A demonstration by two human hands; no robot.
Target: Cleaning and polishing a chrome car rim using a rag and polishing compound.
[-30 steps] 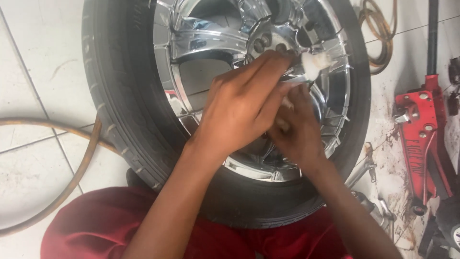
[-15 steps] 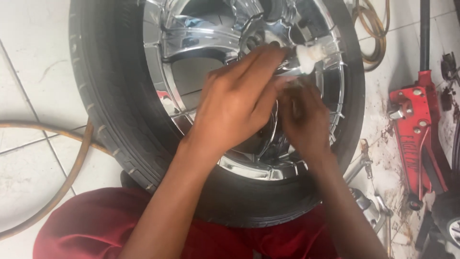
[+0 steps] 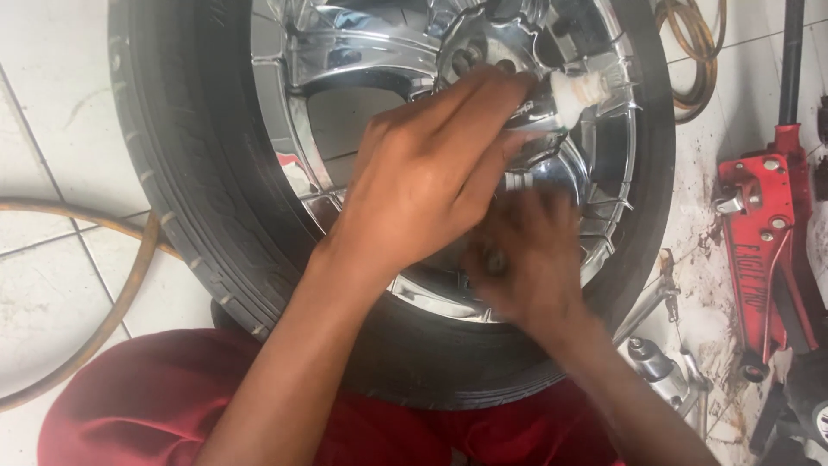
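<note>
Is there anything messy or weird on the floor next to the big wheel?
Yes. The white tiled floor right of the tyre is smeared with dark grime near the red floor jack, and metal tools lie scattered there.

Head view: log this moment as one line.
left hand: on white tube | right hand: blurred, on chrome rim | tyre: flat on tiled floor | red jack: beside
</note>
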